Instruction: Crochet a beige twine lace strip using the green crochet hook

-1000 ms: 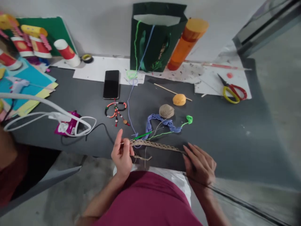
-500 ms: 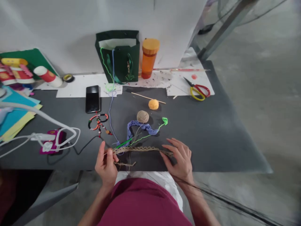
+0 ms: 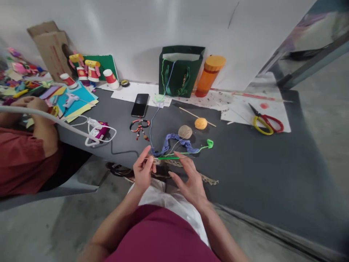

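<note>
My left hand (image 3: 143,170) is closed in a pinch on a green-handled crochet hook (image 3: 169,158), which lies level across the front of me. Some beige crochet work shows right by its fingertips. My right hand (image 3: 189,180) has its thumb and index finger spread apart, the index close to the hook's far end; whether they touch is unclear. Under and beyond that hand runs the beige crocheted strip (image 3: 209,179), partly hidden. Just past the hook, a blue-purple crocheted piece (image 3: 171,137) curls beside the beige yarn ball (image 3: 185,131).
Farther back are a yellow yarn ball (image 3: 201,123), a thin stick, a phone (image 3: 140,104), a beaded bracelet (image 3: 140,126), a green paper bag (image 3: 178,72), an orange bottle (image 3: 208,78) and scissors (image 3: 265,122). A white cable and a co-worker's arm (image 3: 43,127) are at left.
The view has swung left, bringing a co-worker into sight. My left hand now has the crochet hook, which lay on the table. My right hand has let go of the strip and moved closer to the left.
</note>
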{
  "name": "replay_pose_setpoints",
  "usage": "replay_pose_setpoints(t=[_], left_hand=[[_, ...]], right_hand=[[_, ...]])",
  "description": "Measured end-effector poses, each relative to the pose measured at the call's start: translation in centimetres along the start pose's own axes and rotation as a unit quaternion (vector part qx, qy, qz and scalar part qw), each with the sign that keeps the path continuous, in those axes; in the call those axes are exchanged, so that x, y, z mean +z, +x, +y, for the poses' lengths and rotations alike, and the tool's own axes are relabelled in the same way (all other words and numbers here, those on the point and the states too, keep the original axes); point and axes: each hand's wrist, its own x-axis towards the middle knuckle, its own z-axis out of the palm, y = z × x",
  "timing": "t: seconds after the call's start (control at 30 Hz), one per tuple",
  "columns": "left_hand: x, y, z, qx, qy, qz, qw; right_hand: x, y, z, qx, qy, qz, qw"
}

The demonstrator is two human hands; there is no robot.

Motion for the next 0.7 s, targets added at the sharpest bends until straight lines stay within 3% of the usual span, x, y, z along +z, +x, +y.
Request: replay_pose_setpoints(t=[0.1, 0.3, 0.43, 0.6, 0.7], left_hand=[[0.3, -2.1, 1.3, -0.087, -0.087, -0.077, 0.989], [-1.4, -4.8, 4.3, -0.144, -0.111, -0.221, 0.958], [-2.0, -5.6, 4.7, -0.167, -0.084, -0.239, 0.953], [-1.5, -5.2, 4.3, -0.204, -0.098, -0.227, 0.947], [-1.3, -4.8, 4.0, -0.225, -0.093, -0.238, 0.940]], right_hand=[[1.0, -0.8, -1.8, 0.033, 0.123, -0.006, 0.992], [2.0, -3.7, -5.8, 0.067, 0.245, 0.101, 0.962], [2.2, -4.9, -6.8, 0.107, 0.284, 0.116, 0.946], [2.2, -4.9, -6.2, 0.193, 0.301, 0.154, 0.921], [2.1, -4.7, -5.7, 0.208, 0.305, 0.162, 0.915]])
